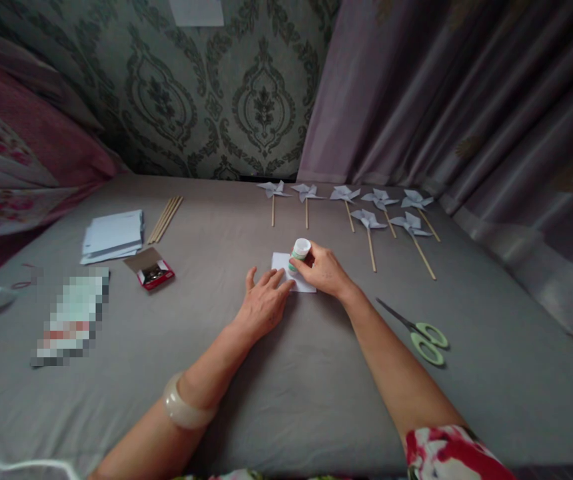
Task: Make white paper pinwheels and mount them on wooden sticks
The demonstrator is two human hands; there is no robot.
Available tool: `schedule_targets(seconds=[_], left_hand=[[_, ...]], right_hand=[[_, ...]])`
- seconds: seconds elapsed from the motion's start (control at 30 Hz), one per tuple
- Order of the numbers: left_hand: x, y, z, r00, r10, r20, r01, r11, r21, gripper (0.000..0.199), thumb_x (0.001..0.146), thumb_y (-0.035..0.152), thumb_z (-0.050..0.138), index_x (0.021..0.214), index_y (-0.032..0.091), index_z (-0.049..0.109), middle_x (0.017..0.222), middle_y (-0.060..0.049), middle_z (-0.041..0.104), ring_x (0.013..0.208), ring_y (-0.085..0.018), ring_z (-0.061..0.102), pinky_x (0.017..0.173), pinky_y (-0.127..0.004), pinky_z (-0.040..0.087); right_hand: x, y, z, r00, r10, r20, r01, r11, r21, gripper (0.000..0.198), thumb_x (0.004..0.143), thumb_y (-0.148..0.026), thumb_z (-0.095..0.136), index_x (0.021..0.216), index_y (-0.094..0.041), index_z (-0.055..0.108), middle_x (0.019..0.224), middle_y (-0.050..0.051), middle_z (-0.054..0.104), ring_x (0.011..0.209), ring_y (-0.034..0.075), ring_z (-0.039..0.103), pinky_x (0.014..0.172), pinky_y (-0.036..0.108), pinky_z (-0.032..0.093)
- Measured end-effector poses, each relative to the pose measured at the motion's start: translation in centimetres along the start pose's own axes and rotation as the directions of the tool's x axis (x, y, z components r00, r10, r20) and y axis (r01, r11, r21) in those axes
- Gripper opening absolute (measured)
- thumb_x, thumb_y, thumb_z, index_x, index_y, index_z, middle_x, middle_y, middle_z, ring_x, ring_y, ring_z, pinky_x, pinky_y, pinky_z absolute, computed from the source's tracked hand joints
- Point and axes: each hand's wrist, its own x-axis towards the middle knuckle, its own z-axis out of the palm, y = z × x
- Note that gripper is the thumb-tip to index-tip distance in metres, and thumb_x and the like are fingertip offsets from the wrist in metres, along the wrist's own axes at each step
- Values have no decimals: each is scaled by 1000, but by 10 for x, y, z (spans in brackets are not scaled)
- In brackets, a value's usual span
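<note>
My right hand [327,270] grips a glue stick [301,251], a white tube with a green band, held nearly upright over a small white sheet of paper [279,261]. The glue stick's lower end meets or hovers just above the sheet; which one I cannot tell. My left hand [264,305] lies with fingers spread, its fingertips on the sheet's left and near side. Part of the paper is hidden under both hands. To the right of my right forearm lie scissors [429,340] with pale green handles.
Several white paper pinwheels [368,220] on wooden sticks lie at the back right. On the left are a stack of white paper [114,233], several wooden sticks [165,220], an open red box [155,275] of small metal pieces and a blurred packet [74,313]. Grey cloth [306,387] covers the surface.
</note>
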Motion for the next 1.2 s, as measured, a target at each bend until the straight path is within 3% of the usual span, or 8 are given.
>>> schedule_targets(seconds=[0.17,0.43,0.57,0.8,1.03,1.2], left_hand=[[0,0,0,1000,5,-9,-5,1000,12,33,92,18,41,118,26,59,132,-10,58,122,-28,52,108,-62,18],[-1,-1,0,1000,9,3,-9,1000,12,33,93,19,41,120,27,59,132,-10,58,123,-28,52,109,-63,16],[-1,-1,-1,1000,8,6,-8,1000,17,32,94,20,41,119,27,59,132,-10,58,122,-27,53,108,-63,17],[0,-2,-1,1000,19,18,-20,999,37,33,93,19,40,119,28,58,131,-9,58,122,-27,52,107,-63,19],[0,-1,0,1000,10,19,-11,1000,26,34,93,19,41,120,29,59,132,-9,58,122,-27,52,108,-62,18],[-1,-2,2,1000,17,6,-17,999,30,34,93,19,40,120,28,59,132,-9,58,123,-27,51,109,-62,16]], right_hand=[[1,-1,6,998,-53,-16,51,992,-116,12,80,-26,61,88,-17,58,83,8,68,74,19,61,68,29,44],[1,-4,-1,996,-70,54,79,979,-188,12,81,-26,59,88,-17,57,80,8,67,72,19,60,67,29,42],[1,-3,-8,996,-52,72,65,980,-187,12,80,-28,60,86,-17,58,76,6,65,67,17,57,64,28,40],[2,5,-19,998,40,-50,-45,994,-95,22,80,-35,57,90,-16,61,76,6,66,63,16,56,61,28,40],[2,5,-5,1000,11,-1,-11,1000,-6,24,79,-33,59,96,-16,62,81,6,68,64,16,57,63,28,43],[2,0,4,1000,-2,12,3,998,-56,20,80,-29,59,95,-16,61,78,6,67,64,16,57,63,28,43]])
